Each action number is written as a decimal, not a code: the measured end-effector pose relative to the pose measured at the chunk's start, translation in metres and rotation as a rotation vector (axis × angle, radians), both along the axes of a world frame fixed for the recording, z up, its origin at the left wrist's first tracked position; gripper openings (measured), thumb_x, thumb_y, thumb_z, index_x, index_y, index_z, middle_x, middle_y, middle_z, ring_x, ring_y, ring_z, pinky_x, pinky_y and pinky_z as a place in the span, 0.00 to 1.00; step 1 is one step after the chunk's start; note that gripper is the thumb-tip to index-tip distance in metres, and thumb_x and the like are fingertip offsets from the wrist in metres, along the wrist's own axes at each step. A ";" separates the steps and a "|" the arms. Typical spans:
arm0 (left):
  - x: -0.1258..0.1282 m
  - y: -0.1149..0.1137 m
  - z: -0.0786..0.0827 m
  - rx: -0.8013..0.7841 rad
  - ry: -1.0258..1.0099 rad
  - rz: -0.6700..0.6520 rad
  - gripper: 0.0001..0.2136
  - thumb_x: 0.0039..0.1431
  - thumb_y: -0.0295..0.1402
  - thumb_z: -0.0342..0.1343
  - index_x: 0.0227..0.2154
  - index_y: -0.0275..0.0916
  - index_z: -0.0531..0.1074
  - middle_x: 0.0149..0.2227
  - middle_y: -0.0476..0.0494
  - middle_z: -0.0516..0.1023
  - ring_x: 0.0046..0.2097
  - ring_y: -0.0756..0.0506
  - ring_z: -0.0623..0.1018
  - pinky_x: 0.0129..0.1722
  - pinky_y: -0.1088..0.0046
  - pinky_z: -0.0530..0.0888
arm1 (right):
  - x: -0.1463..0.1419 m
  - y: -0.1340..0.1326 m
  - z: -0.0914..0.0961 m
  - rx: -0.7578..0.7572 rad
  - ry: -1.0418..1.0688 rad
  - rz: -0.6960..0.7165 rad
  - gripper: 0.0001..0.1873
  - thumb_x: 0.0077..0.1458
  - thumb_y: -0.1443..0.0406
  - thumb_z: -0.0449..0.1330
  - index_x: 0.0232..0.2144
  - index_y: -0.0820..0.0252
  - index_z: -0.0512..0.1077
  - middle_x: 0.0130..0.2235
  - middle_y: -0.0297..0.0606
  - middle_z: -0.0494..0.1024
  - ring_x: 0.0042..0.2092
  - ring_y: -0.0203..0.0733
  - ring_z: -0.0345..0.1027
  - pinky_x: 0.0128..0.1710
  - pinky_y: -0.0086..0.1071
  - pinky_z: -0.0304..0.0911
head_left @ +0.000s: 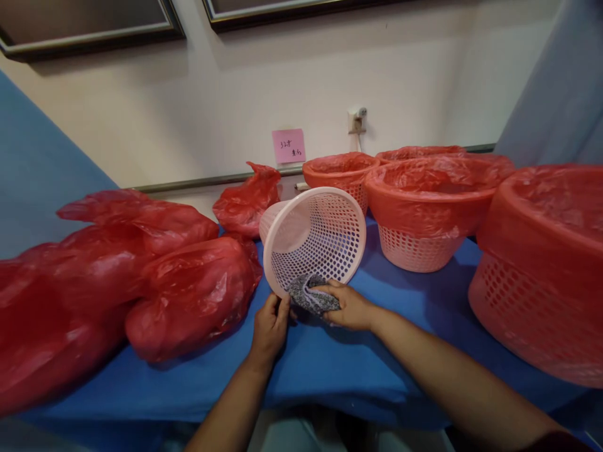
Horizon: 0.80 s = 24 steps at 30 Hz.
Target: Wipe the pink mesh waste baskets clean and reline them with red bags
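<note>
A pale pink plastic basket (287,232) with a perforated wall lies tilted on the blue-covered table, its mouth turned toward me. My left hand (272,323) grips the lower left of its rim, thumb on the edge and fingers partly hidden behind it. In my right hand (349,306) is a bunched grey speckled cloth (313,295), pressed against the bottom of the rim close to my left thumb. The cloth hides part of the rim there.
Several filled red plastic bags (198,295) lie at the left. To the right stand several pink baskets (417,248) lined with red bags. The blue tablecloth (330,370) ends near my body. Behind are a wall with a pink note (289,146) and a socket (357,120).
</note>
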State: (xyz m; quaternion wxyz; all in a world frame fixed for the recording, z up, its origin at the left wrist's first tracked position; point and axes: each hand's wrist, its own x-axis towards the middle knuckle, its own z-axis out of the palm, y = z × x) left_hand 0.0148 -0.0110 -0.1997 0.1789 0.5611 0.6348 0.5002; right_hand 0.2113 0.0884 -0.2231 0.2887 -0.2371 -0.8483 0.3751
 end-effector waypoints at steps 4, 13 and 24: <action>-0.001 -0.002 0.002 0.022 0.022 0.059 0.16 0.67 0.47 0.50 0.30 0.40 0.69 0.21 0.53 0.74 0.22 0.50 0.75 0.26 0.74 0.72 | 0.023 0.026 0.010 0.148 -0.020 -0.433 0.35 0.51 0.74 0.60 0.61 0.51 0.69 0.59 0.44 0.67 0.58 0.48 0.66 0.59 0.43 0.64; 0.001 0.005 -0.006 -0.078 -0.006 -0.021 0.15 0.64 0.47 0.53 0.32 0.39 0.72 0.24 0.49 0.78 0.26 0.47 0.79 0.29 0.72 0.75 | 0.013 0.026 -0.004 -0.013 -0.119 -0.387 0.33 0.47 0.75 0.61 0.56 0.53 0.74 0.52 0.43 0.74 0.48 0.46 0.73 0.52 0.39 0.69; 0.004 0.002 -0.002 -0.102 0.055 -0.089 0.13 0.62 0.43 0.56 0.31 0.38 0.74 0.26 0.46 0.82 0.30 0.45 0.81 0.34 0.71 0.76 | 0.019 0.032 0.004 0.126 -0.041 -0.461 0.34 0.51 0.71 0.62 0.61 0.50 0.70 0.62 0.45 0.65 0.59 0.51 0.65 0.60 0.44 0.63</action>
